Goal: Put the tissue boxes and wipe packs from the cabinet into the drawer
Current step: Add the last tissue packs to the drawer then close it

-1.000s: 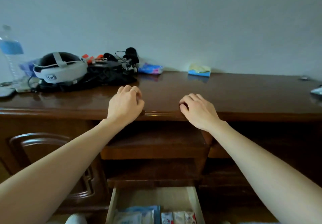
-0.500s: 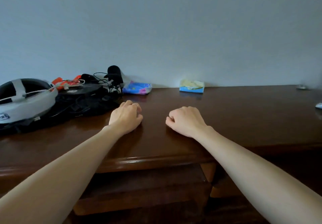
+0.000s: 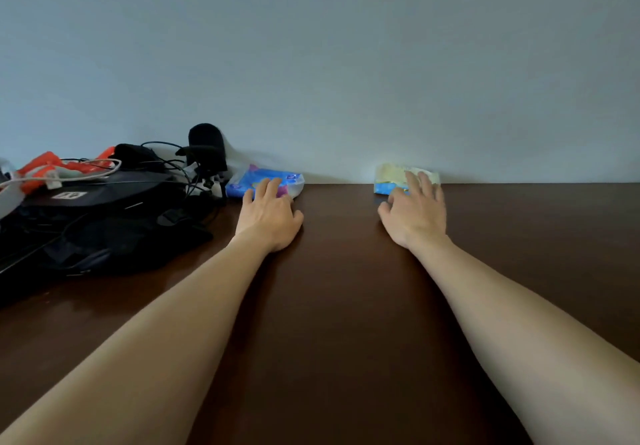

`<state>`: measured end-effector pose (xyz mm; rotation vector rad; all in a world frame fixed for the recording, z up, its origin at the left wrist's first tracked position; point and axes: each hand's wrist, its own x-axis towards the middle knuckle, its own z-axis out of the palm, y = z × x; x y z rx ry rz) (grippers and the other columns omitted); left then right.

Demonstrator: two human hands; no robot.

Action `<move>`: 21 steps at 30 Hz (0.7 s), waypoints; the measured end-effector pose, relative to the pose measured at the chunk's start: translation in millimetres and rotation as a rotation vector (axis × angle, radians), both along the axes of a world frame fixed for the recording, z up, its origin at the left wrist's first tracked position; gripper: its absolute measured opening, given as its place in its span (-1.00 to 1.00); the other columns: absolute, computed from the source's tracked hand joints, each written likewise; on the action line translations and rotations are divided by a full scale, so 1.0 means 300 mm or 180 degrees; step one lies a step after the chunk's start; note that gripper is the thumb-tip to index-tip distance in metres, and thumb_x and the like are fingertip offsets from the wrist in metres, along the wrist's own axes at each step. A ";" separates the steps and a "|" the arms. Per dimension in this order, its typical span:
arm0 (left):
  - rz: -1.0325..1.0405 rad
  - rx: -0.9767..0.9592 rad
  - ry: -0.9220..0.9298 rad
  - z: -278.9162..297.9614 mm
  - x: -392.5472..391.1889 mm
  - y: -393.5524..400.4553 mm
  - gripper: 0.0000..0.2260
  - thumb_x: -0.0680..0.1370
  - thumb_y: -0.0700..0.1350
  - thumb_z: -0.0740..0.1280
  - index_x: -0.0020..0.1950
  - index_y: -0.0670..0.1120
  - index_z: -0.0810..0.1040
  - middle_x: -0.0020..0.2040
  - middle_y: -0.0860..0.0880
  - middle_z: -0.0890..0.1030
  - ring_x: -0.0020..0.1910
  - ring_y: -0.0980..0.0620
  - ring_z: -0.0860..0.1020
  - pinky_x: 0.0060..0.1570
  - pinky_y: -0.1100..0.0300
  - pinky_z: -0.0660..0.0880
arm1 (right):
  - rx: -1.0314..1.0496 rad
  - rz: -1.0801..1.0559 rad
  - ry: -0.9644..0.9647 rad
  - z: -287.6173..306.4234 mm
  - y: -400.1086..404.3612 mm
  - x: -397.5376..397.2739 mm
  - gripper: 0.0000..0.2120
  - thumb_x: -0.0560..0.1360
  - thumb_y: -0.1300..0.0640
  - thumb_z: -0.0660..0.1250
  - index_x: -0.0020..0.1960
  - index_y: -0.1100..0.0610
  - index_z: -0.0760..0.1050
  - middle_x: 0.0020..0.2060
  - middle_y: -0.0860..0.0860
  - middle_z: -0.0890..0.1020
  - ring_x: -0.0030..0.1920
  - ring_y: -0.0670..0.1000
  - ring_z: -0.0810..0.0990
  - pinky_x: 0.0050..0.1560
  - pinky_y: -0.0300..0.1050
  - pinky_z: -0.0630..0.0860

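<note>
Two packs lie at the back of the dark wooden cabinet top [image 3: 341, 271], against the wall. The blue and purple wipe pack [image 3: 244, 184] is on the left; my left hand [image 3: 268, 214] reaches over it with fingers stretched onto its top. The yellow and blue tissue pack [image 3: 389, 174] is on the right; my right hand [image 3: 415, 212] lies on it with spread fingers touching its top. Neither pack is lifted. The drawer is out of view.
A pile of black gear with cables [image 3: 104, 216] fills the left of the cabinet top, right beside the blue pack. A black foam-tipped microphone [image 3: 207, 143] and orange pieces [image 3: 45, 164] sit on it. The grey wall stands directly behind the packs.
Both hands have moved from the front edge of the cabinet top to the back, uncurling onto the two packs. The view has risen, so the open drawer below has dropped out of sight.
</note>
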<state>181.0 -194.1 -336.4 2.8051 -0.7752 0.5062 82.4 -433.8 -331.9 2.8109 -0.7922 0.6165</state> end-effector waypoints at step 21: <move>-0.0502 -0.0872 -0.0604 0.025 -0.041 0.004 -0.19 0.53 -0.20 0.25 0.67 -0.01 -0.14 0.63 -0.18 0.03 0.47 -0.24 0.31 0.11 -0.02 0.50 | -0.0284 0.0423 -0.0293 0.002 -0.033 0.032 -0.51 0.58 -0.09 0.13 0.39 0.13 0.51 0.33 0.01 0.53 0.35 0.13 0.38 0.42 0.11 0.23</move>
